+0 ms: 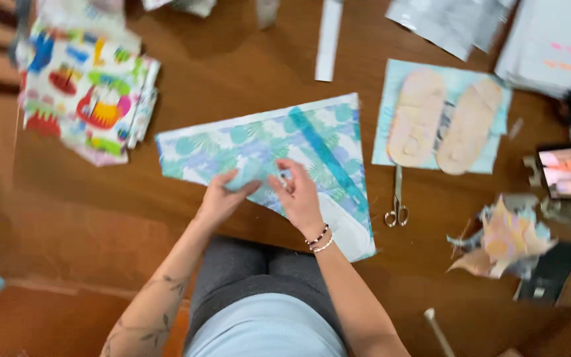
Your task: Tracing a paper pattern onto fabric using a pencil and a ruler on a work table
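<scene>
Both hands are pinching the near edge of the leaf-print fabric [266, 142] lying mid-floor [100, 225]: the left hand [223, 195] is gripping a fold, the right hand [299, 195] is pressing beside it. Scissors [397, 201] are lying just right, below the insole pattern [441, 119].

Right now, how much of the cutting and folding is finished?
Already cut: two sole shapes lie on a blue sheet, with paper scraps nearby. In hand: the left hand and right hand press on a leaf-print sheet with a teal ruler across it. The scissors lie unused, and the colourful stack looks untouched.
</scene>
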